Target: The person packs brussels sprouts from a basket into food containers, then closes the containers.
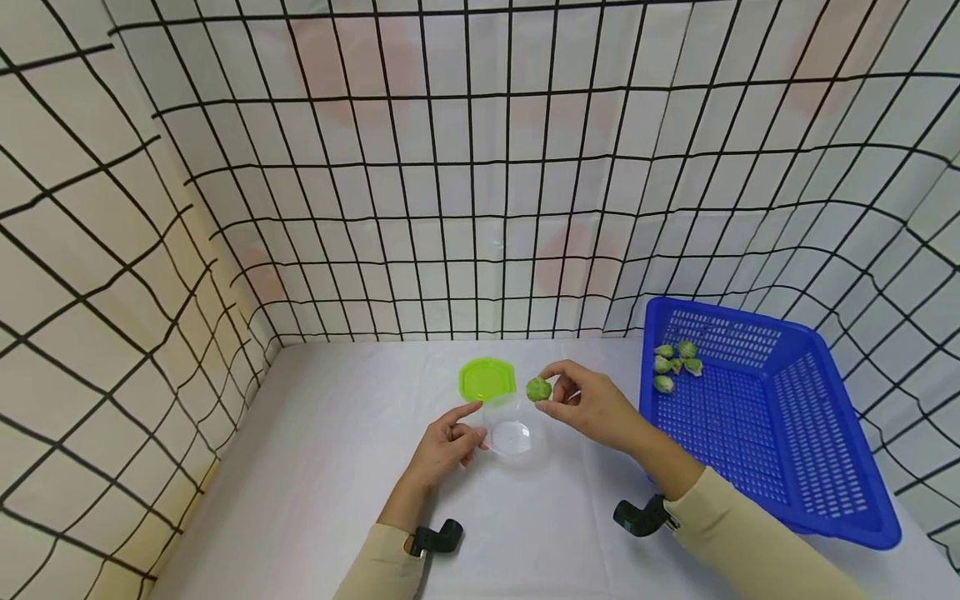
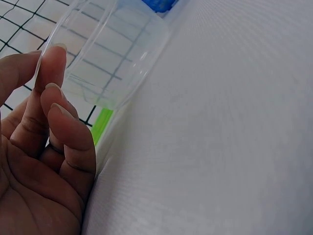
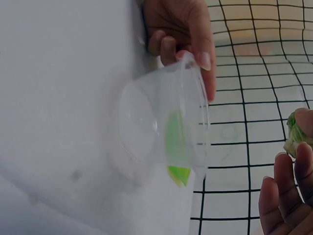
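A clear plastic tub (image 1: 512, 437) stands upright on the white cloth, its mouth facing up. My left hand (image 1: 444, 446) pinches its rim (image 2: 47, 58) between thumb and index finger, the other fingers curled beneath. Between the thumb and fingers of my right hand (image 1: 588, 404) is a green Brussels sprout (image 1: 538, 389), held above the tub's right side and apart from it. In the right wrist view the sprout (image 3: 295, 134) shows leaves and a pale cut end. Behind the tub a bright green lid (image 1: 487, 379) lies flat.
At the right is a blue plastic basket (image 1: 772, 467) with slotted walls. Several more Brussels sprouts (image 1: 663, 365) lie in its far left corner. Black netting (image 1: 472, 192) rises behind the table and along both sides, with white sheeting behind it.
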The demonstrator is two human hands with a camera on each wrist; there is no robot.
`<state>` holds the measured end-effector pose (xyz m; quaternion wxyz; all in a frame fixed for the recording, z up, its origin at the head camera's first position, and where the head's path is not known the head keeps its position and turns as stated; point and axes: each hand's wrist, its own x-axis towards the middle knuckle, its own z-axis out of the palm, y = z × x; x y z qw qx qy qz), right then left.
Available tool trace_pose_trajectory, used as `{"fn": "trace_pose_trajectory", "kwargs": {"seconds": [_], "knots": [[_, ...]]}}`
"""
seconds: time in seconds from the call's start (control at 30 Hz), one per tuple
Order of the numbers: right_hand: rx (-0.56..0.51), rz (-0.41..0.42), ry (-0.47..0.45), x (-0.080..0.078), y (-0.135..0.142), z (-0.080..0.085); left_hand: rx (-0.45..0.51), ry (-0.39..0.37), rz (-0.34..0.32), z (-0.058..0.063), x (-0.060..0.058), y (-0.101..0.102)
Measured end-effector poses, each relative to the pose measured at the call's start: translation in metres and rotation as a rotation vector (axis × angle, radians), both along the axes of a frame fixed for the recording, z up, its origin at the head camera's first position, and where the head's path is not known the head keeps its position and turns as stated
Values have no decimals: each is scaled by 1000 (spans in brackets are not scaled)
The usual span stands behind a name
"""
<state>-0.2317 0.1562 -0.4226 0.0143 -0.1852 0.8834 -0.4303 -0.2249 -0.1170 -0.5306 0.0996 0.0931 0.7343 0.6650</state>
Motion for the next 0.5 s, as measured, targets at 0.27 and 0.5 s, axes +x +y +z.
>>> {"fn": "trace_pose_trajectory", "kwargs": {"seconds": [0.27, 0.5], "knots": [[-26, 25, -17, 1, -10, -15, -8, -5, 5, 2, -1, 2], [-18, 34, -32, 1, -17, -29, -10, -9, 9, 3, 0, 1]]}}
